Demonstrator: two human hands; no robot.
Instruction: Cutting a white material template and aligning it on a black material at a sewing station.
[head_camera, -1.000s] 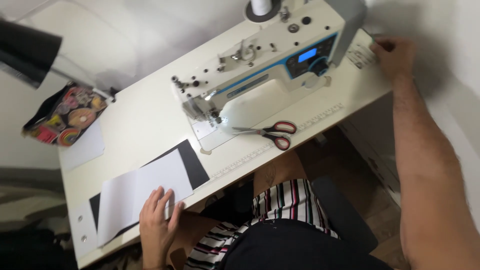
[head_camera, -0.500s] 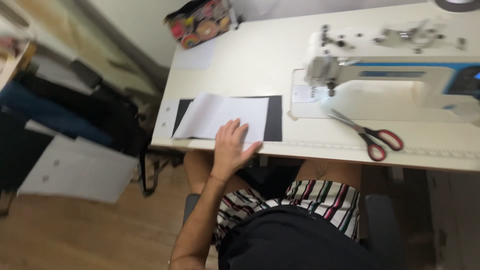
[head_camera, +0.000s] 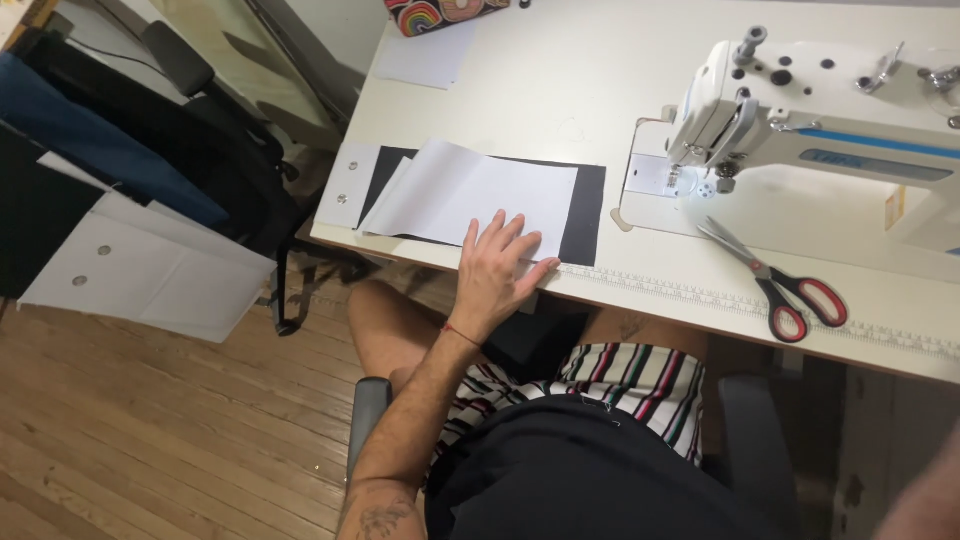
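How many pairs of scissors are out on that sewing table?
1. The scissors, with red handles, lie on the white table in front of the sewing machine, to the right of the left hand resting on the white sheet. More may lie outside the view.

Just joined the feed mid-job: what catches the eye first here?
The left hand lies flat on a white sheet laid over black fabric at the table's near edge. To the right stands a white sewing machine, with red-handled scissors lying in front of it.
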